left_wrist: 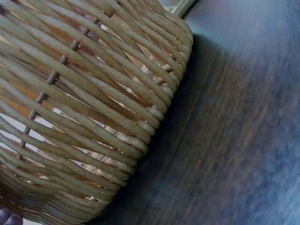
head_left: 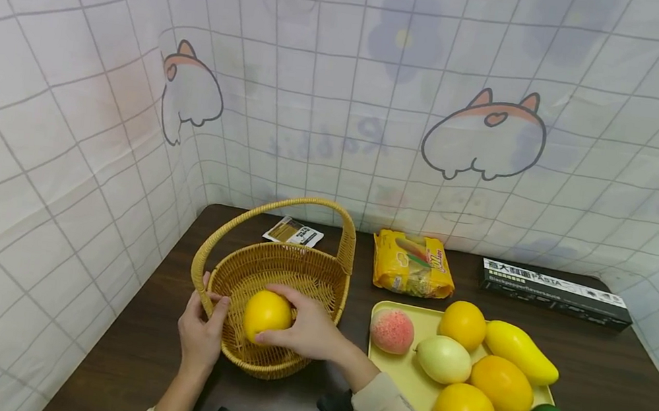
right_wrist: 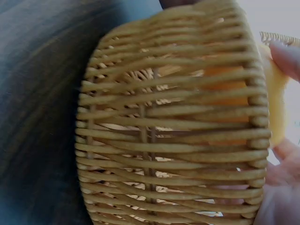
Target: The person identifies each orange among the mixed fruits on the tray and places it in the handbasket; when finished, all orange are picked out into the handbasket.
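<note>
A woven wicker basket [head_left: 268, 368] with a tall arched handle stands on the dark wooden table. My left hand [head_left: 199, 330] grips its left side near the base of the handle, thumb over the rim. My right hand [head_left: 312, 329] holds a round yellow-orange fruit [head_left: 267, 314] between thumb and fingers, over the near part of the basket's opening. In the right wrist view the fruit [right_wrist: 277, 98] shows partly above the rim and partly through the weave. The left wrist view is mostly filled by the basket's woven side [left_wrist: 89, 93], close to the table.
To the right, a pale yellow tray [head_left: 418, 395] bears a peach, a mango, a dark green fruit and several yellow and orange fruits. Behind lie a yellow food packet [head_left: 411, 263], a black pasta box [head_left: 554, 293] and a small sachet [head_left: 294, 231]. A grid-patterned curtain [head_left: 329, 97] hangs behind the table.
</note>
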Motion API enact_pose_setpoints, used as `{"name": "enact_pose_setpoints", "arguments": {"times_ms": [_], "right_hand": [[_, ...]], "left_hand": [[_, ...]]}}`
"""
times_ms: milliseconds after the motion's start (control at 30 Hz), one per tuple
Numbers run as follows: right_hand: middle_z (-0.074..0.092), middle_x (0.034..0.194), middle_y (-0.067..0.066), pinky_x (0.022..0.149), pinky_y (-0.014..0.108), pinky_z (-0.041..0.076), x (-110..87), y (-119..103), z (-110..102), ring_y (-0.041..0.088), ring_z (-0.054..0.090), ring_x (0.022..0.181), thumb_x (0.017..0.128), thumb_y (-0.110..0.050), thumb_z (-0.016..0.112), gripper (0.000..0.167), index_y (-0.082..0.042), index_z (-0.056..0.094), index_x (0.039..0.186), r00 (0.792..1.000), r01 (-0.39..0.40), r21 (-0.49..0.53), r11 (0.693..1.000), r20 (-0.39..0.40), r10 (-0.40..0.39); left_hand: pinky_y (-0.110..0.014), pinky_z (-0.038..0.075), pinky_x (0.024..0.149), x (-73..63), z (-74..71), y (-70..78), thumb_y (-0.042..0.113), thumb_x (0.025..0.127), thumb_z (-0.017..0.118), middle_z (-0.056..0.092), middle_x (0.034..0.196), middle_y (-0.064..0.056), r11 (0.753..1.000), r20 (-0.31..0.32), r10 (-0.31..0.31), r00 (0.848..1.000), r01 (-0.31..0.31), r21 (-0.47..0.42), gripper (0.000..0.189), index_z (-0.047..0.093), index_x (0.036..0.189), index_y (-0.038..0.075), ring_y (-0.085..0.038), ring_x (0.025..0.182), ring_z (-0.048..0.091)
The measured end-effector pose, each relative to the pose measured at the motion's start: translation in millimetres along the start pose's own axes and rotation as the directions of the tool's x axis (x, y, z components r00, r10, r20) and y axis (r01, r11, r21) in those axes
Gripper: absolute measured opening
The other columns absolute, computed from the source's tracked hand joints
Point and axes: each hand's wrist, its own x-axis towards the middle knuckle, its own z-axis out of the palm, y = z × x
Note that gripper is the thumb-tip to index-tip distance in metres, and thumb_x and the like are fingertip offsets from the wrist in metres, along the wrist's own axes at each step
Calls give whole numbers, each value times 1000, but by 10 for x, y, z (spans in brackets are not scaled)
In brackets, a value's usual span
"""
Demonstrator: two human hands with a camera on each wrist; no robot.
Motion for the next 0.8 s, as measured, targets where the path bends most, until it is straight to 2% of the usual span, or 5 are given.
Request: {"name": "enact_pose_setpoints", "arguments": {"times_ms": [167, 267, 500, 600, 800], "right_hand": [[59, 126, -3, 79, 28, 48, 82, 25, -1, 10, 57, 96, 76, -40, 79, 77, -24, 46, 144, 995, -26, -18, 999, 94, 28], [58, 126, -4, 80, 27, 48, 117, 32, 2, 9, 57, 97, 76, -39, 79, 79, -22, 45, 145, 988, -16, -16, 1000, 152, 18], [54, 132, -5, 84, 25, 47, 189, 57, 21, 8, 55, 102, 78, -33, 81, 77, -22, 44, 145, 968, 20, 10, 1000, 250, -22], [54, 132, -5, 85, 25, 47, 207, 69, 32, 8, 55, 103, 78, -31, 81, 77, -22, 44, 145, 964, 0, 40, 999, 264, -10], [54, 131, -5, 83, 25, 47, 230, 80, 54, 7, 55, 102, 77, -29, 82, 78, -19, 44, 145, 962, 11, 39, 999, 273, -21]], "left_hand": [[-7, 40, 86, -11, -12, -14, 7, 92, 65, 47, 146, -17, 999, -1, -31, 1000, 31, 14, 10, 59, 90, -1, -29, 134, 45], [-8, 41, 81, -12, -13, -20, 8, 93, 64, 47, 146, -17, 999, -1, -32, 999, 32, 13, 11, 59, 91, -2, -28, 133, 46], [-7, 36, 92, -9, -2, -5, 4, 93, 63, 45, 148, -16, 999, 4, -40, 999, 40, 5, 9, 59, 90, -3, -29, 135, 43], [-6, 33, 94, -8, 4, 61, 1, 92, 63, 45, 147, -18, 999, 2, -40, 999, 40, 2, 9, 58, 88, -5, -34, 135, 42], [-6, 36, 89, -27, -7, 345, -3, 91, 62, 46, 145, -23, 1000, 8, -14, 1000, 14, -1, 9, 57, 87, -9, -41, 132, 43]]}}
